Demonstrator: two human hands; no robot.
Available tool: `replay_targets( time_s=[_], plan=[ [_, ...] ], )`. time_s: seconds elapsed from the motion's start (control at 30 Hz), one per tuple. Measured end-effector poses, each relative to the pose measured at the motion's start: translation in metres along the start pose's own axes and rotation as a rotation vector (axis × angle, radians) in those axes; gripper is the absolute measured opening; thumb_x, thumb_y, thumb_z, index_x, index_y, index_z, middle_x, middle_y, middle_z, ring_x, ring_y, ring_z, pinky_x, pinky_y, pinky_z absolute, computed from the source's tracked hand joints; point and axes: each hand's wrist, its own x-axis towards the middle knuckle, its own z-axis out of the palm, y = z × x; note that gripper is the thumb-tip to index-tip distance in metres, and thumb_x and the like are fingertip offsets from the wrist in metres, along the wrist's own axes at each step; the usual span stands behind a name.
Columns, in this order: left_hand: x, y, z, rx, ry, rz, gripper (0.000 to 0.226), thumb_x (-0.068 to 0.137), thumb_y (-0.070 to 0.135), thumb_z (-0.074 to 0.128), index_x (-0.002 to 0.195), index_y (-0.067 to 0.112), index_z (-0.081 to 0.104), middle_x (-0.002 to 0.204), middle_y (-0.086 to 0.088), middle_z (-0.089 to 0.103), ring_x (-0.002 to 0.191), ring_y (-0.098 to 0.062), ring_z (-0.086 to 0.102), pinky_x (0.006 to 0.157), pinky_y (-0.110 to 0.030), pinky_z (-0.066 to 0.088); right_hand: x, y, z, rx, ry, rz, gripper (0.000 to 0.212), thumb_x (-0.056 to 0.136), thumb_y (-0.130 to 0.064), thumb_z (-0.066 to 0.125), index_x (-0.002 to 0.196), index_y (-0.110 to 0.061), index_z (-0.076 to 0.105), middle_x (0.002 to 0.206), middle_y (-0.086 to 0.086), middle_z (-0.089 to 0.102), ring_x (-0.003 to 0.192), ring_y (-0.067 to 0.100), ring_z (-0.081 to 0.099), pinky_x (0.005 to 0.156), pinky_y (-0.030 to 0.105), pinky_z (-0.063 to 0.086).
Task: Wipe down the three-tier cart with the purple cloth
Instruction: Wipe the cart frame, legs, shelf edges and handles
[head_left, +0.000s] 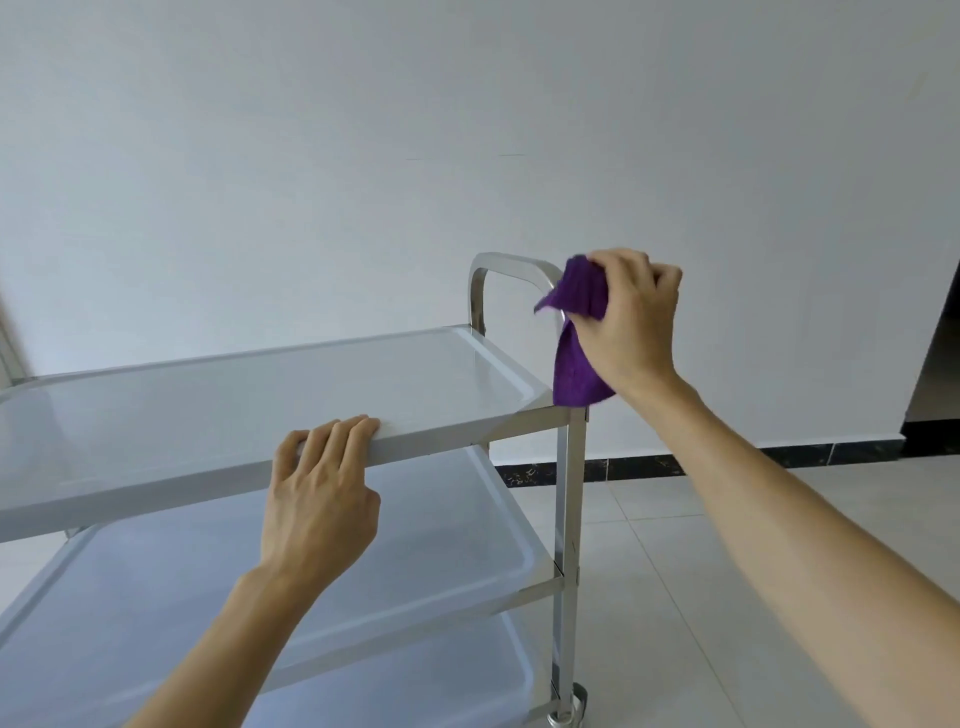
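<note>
At right handle of shiny three-tier stainless-steel cart (249, 400), crumpled purple terry cloth (574, 338) bunched in right hand (631, 322), dangling beside corner post; left hand (319, 488) gripping top shelf's front rim.

White wall (363, 156), tiled floor (701, 597), dark skirting (649, 467); perhaps a doorway (940, 374) at right.

Right hand (631, 317) presses purple cloth (574, 332) around cart handle (511, 262).

Bright, even daylight; soft shadows; mild sheen on the cart (260, 384); wide-angle bending at edges.
</note>
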Motion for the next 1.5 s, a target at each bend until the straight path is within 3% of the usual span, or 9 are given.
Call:
replay_targets(
  time_s=[0.17, 0.3, 0.43, 0.57, 0.8, 1.0, 1.1, 1.23, 1.5],
  plan=[
    [0.000, 0.002, 0.000, 0.001, 0.006, -0.007, 0.066, 0.064, 0.003, 0.070, 0.128, 0.010, 0.053, 0.122, -0.002, 0.060, 0.112, -0.026, 0.054, 0.104, -0.043, 0.032, 0.025, -0.008, 0.027, 0.095, -0.350, 0.228, 0.056, 0.091, -0.037, 0.062, 0.139, -0.017, 0.043, 0.138, 0.007, 0.049, 0.127, 0.034, 0.042, 0.102, 0.041, 0.034],
    [0.002, 0.003, 0.000, -0.005, 0.013, -0.015, 0.066, 0.063, 0.002, 0.072, 0.126, 0.009, 0.054, 0.120, -0.003, 0.061, 0.111, -0.027, 0.055, 0.104, -0.043, 0.031, -0.004, -0.012, 0.036, 0.162, -0.279, 0.308, 0.051, 0.090, -0.024, 0.060, 0.137, -0.015, 0.042, 0.126, 0.011, 0.056, 0.111, 0.038, 0.055, 0.091, 0.050, 0.048],
    [0.002, 0.004, 0.000, -0.009, 0.006, -0.021, 0.066, 0.063, 0.002, 0.072, 0.126, 0.008, 0.055, 0.120, -0.003, 0.062, 0.111, -0.028, 0.056, 0.104, -0.043, 0.031, -0.056, -0.001, 0.041, 0.225, -0.224, 0.314, 0.046, 0.091, -0.016, 0.062, 0.132, -0.008, 0.044, 0.121, 0.011, 0.057, 0.106, 0.036, 0.056, 0.089, 0.049, 0.049],
    [0.002, 0.002, 0.000, 0.003, -0.017, -0.013, 0.068, 0.065, 0.005, 0.071, 0.129, 0.010, 0.052, 0.123, -0.002, 0.060, 0.113, -0.026, 0.054, 0.105, -0.043, 0.030, -0.078, 0.008, 0.040, 0.237, -0.322, 0.362, 0.031, 0.095, -0.023, 0.060, 0.120, -0.008, 0.053, 0.114, 0.010, 0.057, 0.103, 0.033, 0.055, 0.092, 0.047, 0.047],
    [0.000, 0.000, -0.003, -0.019, -0.047, -0.012, 0.068, 0.066, 0.006, 0.067, 0.132, 0.011, 0.052, 0.128, -0.001, 0.059, 0.118, -0.025, 0.053, 0.109, -0.039, 0.028, -0.093, -0.030, 0.019, 0.181, -0.016, -0.007, 0.045, 0.088, -0.015, 0.060, 0.131, -0.007, 0.053, 0.129, 0.006, 0.055, 0.116, 0.026, 0.049, 0.101, 0.027, 0.032],
    [0.001, -0.014, -0.021, -0.224, -0.108, 0.016, 0.067, 0.078, 0.002, 0.062, 0.142, 0.010, 0.046, 0.140, -0.001, 0.053, 0.128, -0.023, 0.048, 0.116, -0.032, 0.027, -0.073, -0.094, 0.047, 0.196, -0.439, -0.270, 0.052, 0.086, -0.020, 0.067, 0.135, -0.019, 0.051, 0.133, -0.001, 0.051, 0.112, 0.029, 0.044, 0.100, 0.039, 0.038],
    [-0.007, -0.043, -0.037, -0.181, -0.041, -0.025, 0.054, 0.089, 0.017, 0.062, 0.141, 0.014, 0.046, 0.140, 0.000, 0.054, 0.129, -0.020, 0.049, 0.120, -0.044, 0.023, -0.070, -0.101, 0.066, 0.048, -0.649, -0.364, 0.047, 0.089, -0.036, 0.058, 0.135, -0.032, 0.049, 0.135, -0.012, 0.051, 0.112, 0.025, 0.042, 0.100, 0.035, 0.032],
    [-0.022, -0.095, -0.061, -0.074, -0.004, -0.157, 0.044, 0.095, 0.045, 0.046, 0.133, 0.024, 0.056, 0.137, 0.004, 0.057, 0.127, -0.021, 0.050, 0.115, -0.047, 0.028, -0.075, -0.094, 0.072, -0.038, -0.752, -0.489, 0.064, 0.074, -0.079, 0.043, 0.130, -0.047, 0.049, 0.128, -0.022, 0.052, 0.108, 0.020, 0.041, 0.096, 0.036, 0.033],
    [-0.043, -0.172, -0.084, 0.067, -0.258, -0.367, 0.072, 0.083, 0.082, 0.017, 0.139, 0.046, 0.046, 0.150, 0.009, 0.044, 0.137, -0.025, 0.040, 0.115, -0.061, 0.016, -0.068, -0.086, 0.069, -0.004, -0.701, -0.455, 0.051, 0.073, -0.069, 0.054, 0.112, -0.038, 0.065, 0.102, -0.017, 0.060, 0.091, 0.017, 0.053, 0.074, 0.030, 0.040]
  ],
)
